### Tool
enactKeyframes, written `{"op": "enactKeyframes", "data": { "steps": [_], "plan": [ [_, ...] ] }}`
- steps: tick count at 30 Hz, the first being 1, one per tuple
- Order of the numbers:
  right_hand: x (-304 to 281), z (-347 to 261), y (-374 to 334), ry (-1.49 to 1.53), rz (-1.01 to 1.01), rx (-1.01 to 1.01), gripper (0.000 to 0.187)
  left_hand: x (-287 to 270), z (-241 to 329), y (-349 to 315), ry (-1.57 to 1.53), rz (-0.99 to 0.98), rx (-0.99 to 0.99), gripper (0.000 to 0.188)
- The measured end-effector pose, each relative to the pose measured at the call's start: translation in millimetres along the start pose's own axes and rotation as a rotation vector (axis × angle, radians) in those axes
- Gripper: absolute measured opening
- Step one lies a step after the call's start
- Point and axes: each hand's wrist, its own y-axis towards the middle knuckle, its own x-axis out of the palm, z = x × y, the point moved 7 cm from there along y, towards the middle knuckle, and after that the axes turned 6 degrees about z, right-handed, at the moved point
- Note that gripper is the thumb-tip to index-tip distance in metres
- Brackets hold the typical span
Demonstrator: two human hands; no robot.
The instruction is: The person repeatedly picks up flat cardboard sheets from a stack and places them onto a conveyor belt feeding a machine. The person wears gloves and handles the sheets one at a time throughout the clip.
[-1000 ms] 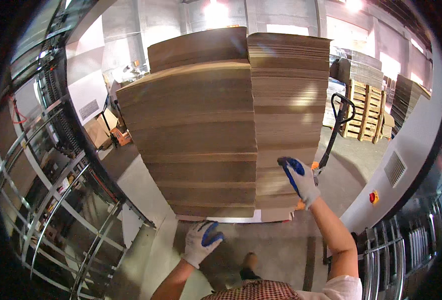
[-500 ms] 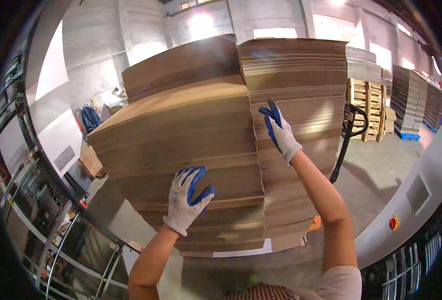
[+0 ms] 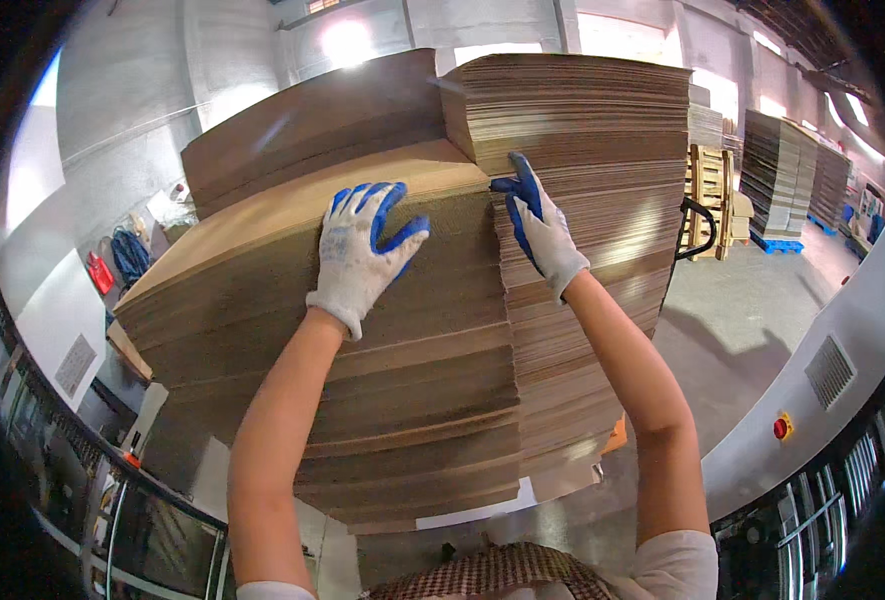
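Now the left hand [image 3: 354, 245], spread wide, and right hand [image 3: 550, 240], empty and half-parted, have risen near the top of the lower cardboard stack [image 3: 412, 290], left of the taller pile [image 3: 602, 180], within reach.

head-worn fisheye view, angled downward

The gloved left grip [image 3: 358, 242], spread open, is at the upper front of the left cardboard stack [image 3: 442, 290]; the gloved right grip [image 3: 544, 224] is beside the right cardboard stack [image 3: 602, 150]. Wooden pallets [image 3: 703, 188] stand beyond, at right.
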Motion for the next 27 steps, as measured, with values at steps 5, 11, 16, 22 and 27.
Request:
{"op": "enactKeyframes", "data": {
  "steps": [5,11,16,22,27],
  "plan": [
    [-5,-5,9,-0.053,0.002,-0.052,0.053,29,-12,16,0.031,-0.034,0.026,0.048],
    [5,-16,19,0.27,-0.073,0.09,0.053,51,-12,27,0.119,-0.071,0.023,0.051],
    [17,-15,26,0.551,-0.115,0.067,0.055,74,-13,45,0.184,-0.117,-0.116,0.056],
    [32,-14,17,0.325,-0.08,0.03,0.055,62,-44,55,0.053,0.054,-0.313,0.052],
    [34,-22,-5,-0.272,0.039,-0.421,0.051,61,-50,55,0.047,0.114,-0.343,0.049]
  ]
}}
